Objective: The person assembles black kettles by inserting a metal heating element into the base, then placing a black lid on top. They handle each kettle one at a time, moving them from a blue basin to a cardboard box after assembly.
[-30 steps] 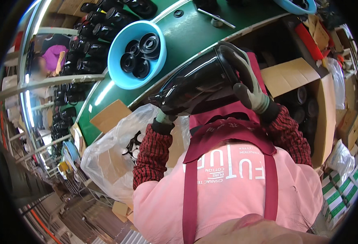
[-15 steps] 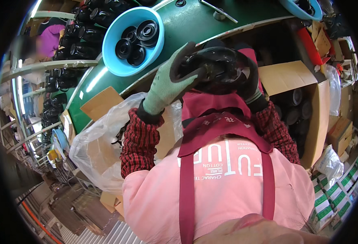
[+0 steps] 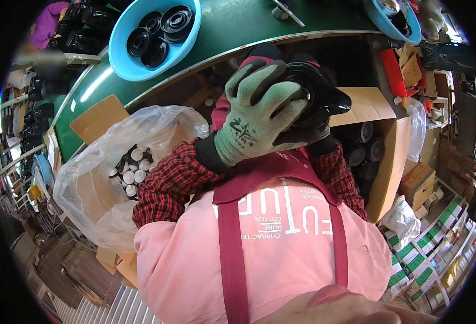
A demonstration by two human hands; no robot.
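Note:
A glossy black jug-like vessel (image 3: 324,100) with a pointed spout toward the right is held up in front of my chest. My left hand (image 3: 259,102), in a green glove with dark fingertips, lies across its near-left side, fingers curled over a rounded part. My right hand (image 3: 323,133) supports it from below and behind; mostly its cuff shows, the fingers hidden by the vessel. Just right of it, an open cardboard box (image 3: 393,167) contains several dark round-ended pieces. Left of my left arm, a clear plastic bag (image 3: 81,186) holds small white-capped parts (image 3: 132,171).
On the green worktable (image 3: 238,27), a light-blue basin (image 3: 120,66) holds several black round lids (image 3: 176,22). A metal rod fixture (image 3: 286,12) stands behind. Another blue basin (image 3: 379,20) and a red box (image 3: 392,73) are at far right. Black vessels (image 3: 84,40) line racks at left.
My left hand has moved from the vessel's left end to over its near face. The vessel has been turned, its spout now pointing right. The view has shifted, showing more of the bag's contents.

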